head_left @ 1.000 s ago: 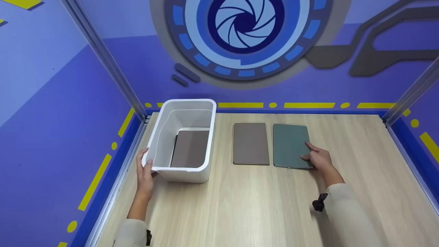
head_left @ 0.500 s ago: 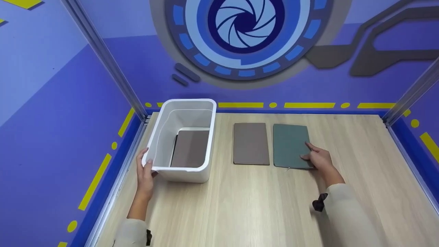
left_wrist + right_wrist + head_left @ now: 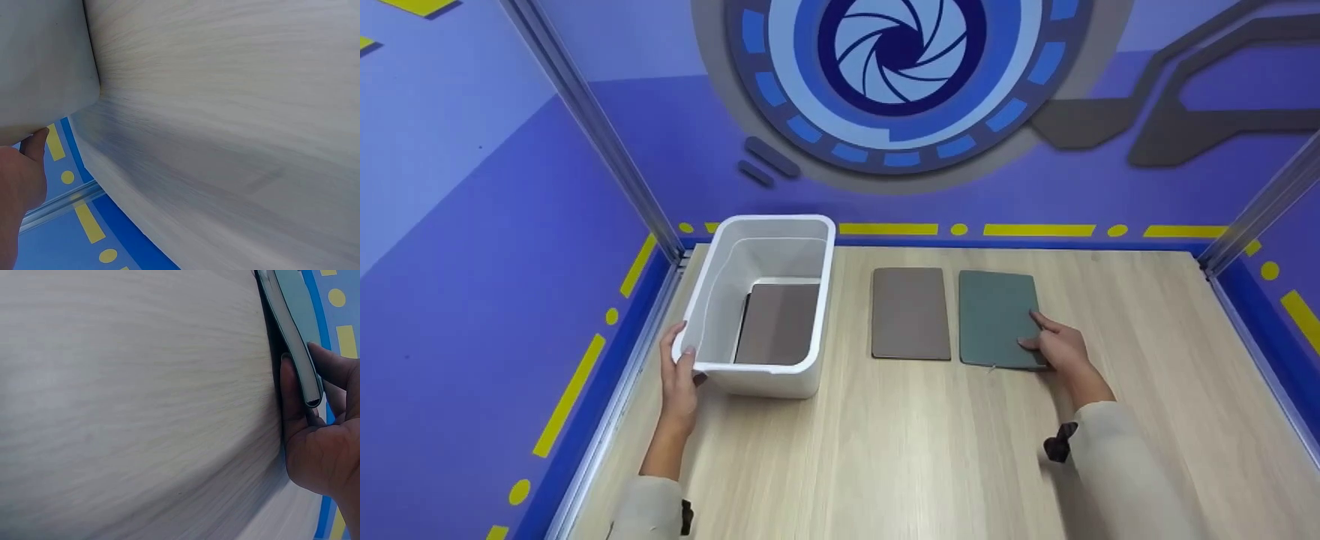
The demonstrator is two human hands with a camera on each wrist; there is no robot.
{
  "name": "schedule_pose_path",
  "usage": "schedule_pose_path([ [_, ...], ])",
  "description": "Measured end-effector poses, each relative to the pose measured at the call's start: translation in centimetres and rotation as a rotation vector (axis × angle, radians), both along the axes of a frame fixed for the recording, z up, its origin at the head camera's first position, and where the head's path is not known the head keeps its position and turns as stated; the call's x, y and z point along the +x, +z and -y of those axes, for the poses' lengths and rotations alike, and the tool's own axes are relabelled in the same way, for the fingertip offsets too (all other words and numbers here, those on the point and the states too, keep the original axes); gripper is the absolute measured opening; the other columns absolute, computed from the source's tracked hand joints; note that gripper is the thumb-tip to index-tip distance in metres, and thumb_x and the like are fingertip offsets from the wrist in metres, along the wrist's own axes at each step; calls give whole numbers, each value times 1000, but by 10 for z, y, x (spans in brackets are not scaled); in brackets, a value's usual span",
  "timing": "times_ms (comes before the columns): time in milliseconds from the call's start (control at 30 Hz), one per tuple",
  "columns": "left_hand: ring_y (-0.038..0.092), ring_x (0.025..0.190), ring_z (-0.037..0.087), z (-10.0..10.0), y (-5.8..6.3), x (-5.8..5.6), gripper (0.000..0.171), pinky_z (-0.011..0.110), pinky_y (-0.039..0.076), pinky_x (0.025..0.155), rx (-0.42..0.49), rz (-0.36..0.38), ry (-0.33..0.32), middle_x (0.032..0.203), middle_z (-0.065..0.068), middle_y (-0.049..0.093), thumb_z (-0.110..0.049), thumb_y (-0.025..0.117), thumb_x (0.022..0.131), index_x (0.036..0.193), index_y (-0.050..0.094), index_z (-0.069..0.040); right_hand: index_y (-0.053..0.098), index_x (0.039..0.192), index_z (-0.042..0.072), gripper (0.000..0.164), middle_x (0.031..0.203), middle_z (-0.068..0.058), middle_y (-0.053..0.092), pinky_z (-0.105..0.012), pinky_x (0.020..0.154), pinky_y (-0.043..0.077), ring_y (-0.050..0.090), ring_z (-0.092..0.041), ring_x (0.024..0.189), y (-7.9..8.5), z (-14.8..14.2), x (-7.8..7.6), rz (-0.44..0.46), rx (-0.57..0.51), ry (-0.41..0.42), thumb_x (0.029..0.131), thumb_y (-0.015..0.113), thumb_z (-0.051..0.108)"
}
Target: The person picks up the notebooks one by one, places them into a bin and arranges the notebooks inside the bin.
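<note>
My left hand (image 3: 680,375) grips the near left corner of a white plastic bin (image 3: 780,381), thumb over the rim. Inside, on the bin's floor, lies a brown notebook (image 3: 780,322). At the right, my right hand (image 3: 1061,351) pinches the right edge of a green notebook (image 3: 994,319). The right wrist view shows the notebook's page block (image 3: 295,346) between the digits, with one digit under the cover at the table side. A second brown notebook (image 3: 910,313) lies flat between the bin and the green notebook. In the left wrist view, the bin's wall (image 3: 45,62) hides most of the left fingers.
The light wood table (image 3: 900,442) is bounded by a blue back wall (image 3: 1020,195) and side panels. Metal posts (image 3: 615,157) stand at its far corners. The bin stands near the left and back edges.
</note>
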State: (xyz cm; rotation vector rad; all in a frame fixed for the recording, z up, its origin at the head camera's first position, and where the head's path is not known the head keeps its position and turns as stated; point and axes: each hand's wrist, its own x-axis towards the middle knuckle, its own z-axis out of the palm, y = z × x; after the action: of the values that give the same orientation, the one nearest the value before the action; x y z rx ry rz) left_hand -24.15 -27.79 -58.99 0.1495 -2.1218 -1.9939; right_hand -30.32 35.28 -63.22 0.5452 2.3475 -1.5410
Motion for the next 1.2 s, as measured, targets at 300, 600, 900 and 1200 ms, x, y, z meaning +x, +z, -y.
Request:
schedule_pose_path([
  [300, 60, 122, 31, -2, 1, 1, 49, 29, 55, 87, 22, 5, -3, 145, 9, 48, -27, 37, 114, 163, 29, -22, 23, 168, 30, 75, 179, -17, 10, -33, 93, 41, 40, -36, 137, 1, -2, 0, 12, 32, 7, 104, 63, 24],
  [600, 60, 125, 32, 1, 1, 2, 49, 29, 56, 89, 15, 14, -12, 148, 9, 46, -30, 36, 115, 163, 28, -24, 24, 168, 30, 76, 178, -19, 16, -31, 80, 45, 53, -22, 87, -3, -2, -3, 17, 14, 5, 102, 64, 22],
  [900, 60, 123, 32, 1, 0, 2, 49, 29, 56, 87, 25, 19, -11, 145, 8, 47, -28, 36, 115, 163, 28, -24, 19, 168, 30, 77, 179, -16, 3, -41, 113, 45, 36, -36, 155, 1, -3, -1, 33, -20, 27, 105, 62, 24],
  [1200, 59, 122, 29, 0, 0, 1, 50, 33, 55, 89, -2, 14, -4, 147, 11, 47, -29, 35, 115, 163, 27, -23, 15, 168, 32, 79, 179, -15, -2, -53, 131, 27, 4, -38, 168, 3, -2, -1, 49, -42, 17, 105, 63, 26],
])
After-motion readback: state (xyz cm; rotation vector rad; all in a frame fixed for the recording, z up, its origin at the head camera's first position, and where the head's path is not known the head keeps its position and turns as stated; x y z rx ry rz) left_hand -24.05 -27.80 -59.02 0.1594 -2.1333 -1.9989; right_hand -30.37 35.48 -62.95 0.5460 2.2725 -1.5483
